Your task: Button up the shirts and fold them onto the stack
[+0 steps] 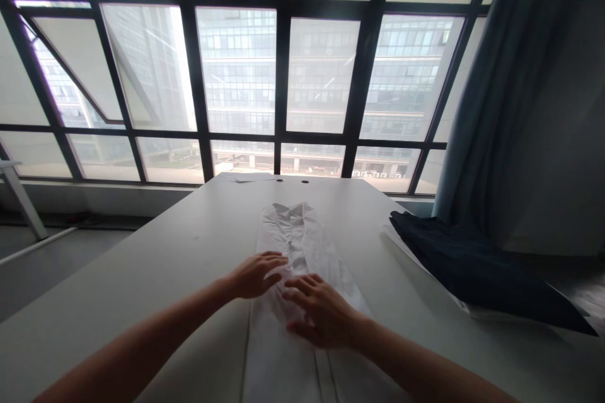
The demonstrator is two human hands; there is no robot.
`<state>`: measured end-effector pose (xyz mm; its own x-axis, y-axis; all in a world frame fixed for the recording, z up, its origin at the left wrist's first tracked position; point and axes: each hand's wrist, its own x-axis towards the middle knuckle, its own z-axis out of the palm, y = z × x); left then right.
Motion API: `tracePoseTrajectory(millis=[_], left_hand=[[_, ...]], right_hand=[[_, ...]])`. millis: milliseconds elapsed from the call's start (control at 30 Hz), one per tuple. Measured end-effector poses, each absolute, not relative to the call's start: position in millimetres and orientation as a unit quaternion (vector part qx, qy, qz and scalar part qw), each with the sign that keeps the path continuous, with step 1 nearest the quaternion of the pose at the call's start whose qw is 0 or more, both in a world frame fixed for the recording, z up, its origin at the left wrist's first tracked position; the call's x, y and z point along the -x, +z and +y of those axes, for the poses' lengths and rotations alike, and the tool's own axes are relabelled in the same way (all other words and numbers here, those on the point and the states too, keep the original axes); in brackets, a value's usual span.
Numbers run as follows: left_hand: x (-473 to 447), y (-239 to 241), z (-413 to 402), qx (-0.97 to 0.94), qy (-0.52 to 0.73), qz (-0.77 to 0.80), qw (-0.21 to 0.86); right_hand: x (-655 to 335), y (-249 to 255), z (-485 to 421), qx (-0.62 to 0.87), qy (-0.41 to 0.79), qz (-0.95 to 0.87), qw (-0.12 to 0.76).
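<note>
- Two bare hands at work on a white collared shirt [288, 233], which lies lengthwise down the middle of a white table [118, 264], collar toward the far end and hem running out of view at the near edge.
- The left hand [258, 276] rests open and unclenched on the shirt's inner edge, fingers together, with no grip visible.
- The right hand [317, 312] lies just beside it, open, fingers spread flat on the cloth, grasping nothing that can be seen.
- To the right of the table's centre, a dark navy garment [472, 264] lies on a white sheet [501, 313], well apart from the shirt and hanging near the table's edge.
- Beyond the table's far end stands a tall gridded window [283, 75]; a blue-grey curtain [491, 107] hangs off the table's right.
- Risk: palms dragged across the thin cloth could rumple it or shift the layers.
- Risk: an uneven push could skew the shirt on the smooth tabletop.
- Risk: a careless reach right could knock the navy garment over the table's edge.
</note>
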<state>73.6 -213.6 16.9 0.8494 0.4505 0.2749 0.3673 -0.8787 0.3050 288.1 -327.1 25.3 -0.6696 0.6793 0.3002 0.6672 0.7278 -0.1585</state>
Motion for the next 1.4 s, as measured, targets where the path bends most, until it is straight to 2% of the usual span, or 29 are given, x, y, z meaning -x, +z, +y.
tracePoseTrajectory(millis=[167, 400, 567, 700, 800, 900, 1067, 1400], left_hand=[[-91.5, -16.7, -102.3, -0.956, 0.078, 0.273, 0.08], [-115.1, -33.3, 14.8, -0.923, 0.058, 0.373, 0.075], [-124.9, -35.6, 60.9, -0.904, 0.051, 0.42, 0.064], [-134.5, -27.9, 66.3, -0.88, 0.051, 0.469, 0.051], [-156.6, -16.7, 41.1, -0.883, 0.103, 0.457, 0.043], [-190.7, -11.9, -7.8, -0.934, 0.14, 0.321, 0.066], [-243.2, -27.1, -70.8, -0.985, 0.06, 0.127, 0.099], [-305.0, -18.7, 19.8, -0.941, 0.013, 0.328, 0.088]], right_hand=[[-287.2, 7.5, -324.2, 0.301, 0.044, -0.943, 0.137], [-291.1, -62.7, -281.5, 0.252, -0.118, -0.949, 0.147], [-285.5, -73.7, -276.8, 0.263, -0.127, -0.944, 0.154], [-286.1, -65.2, -282.1, 0.269, -0.117, -0.944, 0.15], [-288.5, -53.1, -288.5, 0.273, -0.098, -0.947, 0.137], [-289.5, -37.2, -295.7, 0.28, -0.063, -0.95, 0.122], [-287.8, -22.4, -302.3, 0.291, -0.041, -0.949, 0.113], [-281.8, -41.3, -290.8, 0.282, -0.101, -0.94, 0.16]])
